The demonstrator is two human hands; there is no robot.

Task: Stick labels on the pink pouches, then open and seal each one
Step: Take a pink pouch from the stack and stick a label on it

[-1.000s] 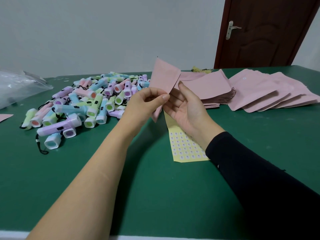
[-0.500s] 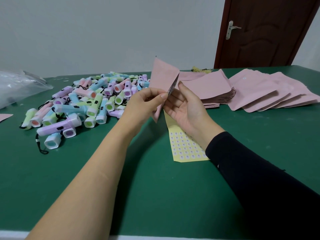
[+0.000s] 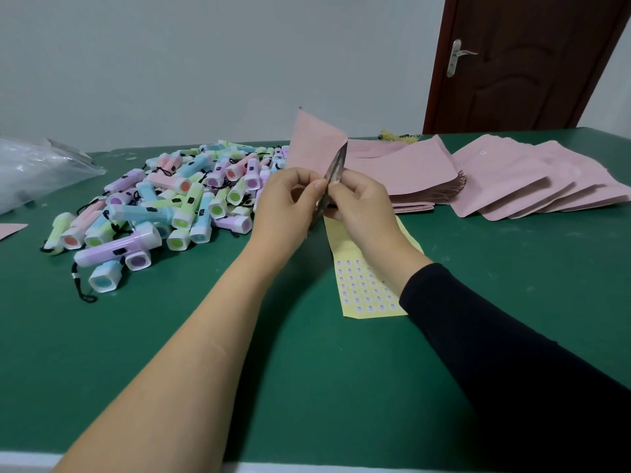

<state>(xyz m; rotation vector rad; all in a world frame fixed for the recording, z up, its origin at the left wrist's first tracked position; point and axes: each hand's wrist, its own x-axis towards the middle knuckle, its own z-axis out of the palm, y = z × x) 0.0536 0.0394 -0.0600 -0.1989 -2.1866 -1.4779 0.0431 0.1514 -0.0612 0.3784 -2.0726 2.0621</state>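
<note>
Above the middle of the green table (image 3: 239, 370), we hold one pink pouch (image 3: 314, 148) upright. Our left hand (image 3: 285, 208) and right hand (image 3: 363, 208) each pinch one side of its slightly parted mouth. The label sheet (image 3: 365, 288) lies under our right wrist.

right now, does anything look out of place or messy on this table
One pink piece lies alone at the far left edge of the table, away from the pouch stacks on the right. Nothing else looks damaged or spilled.
</note>
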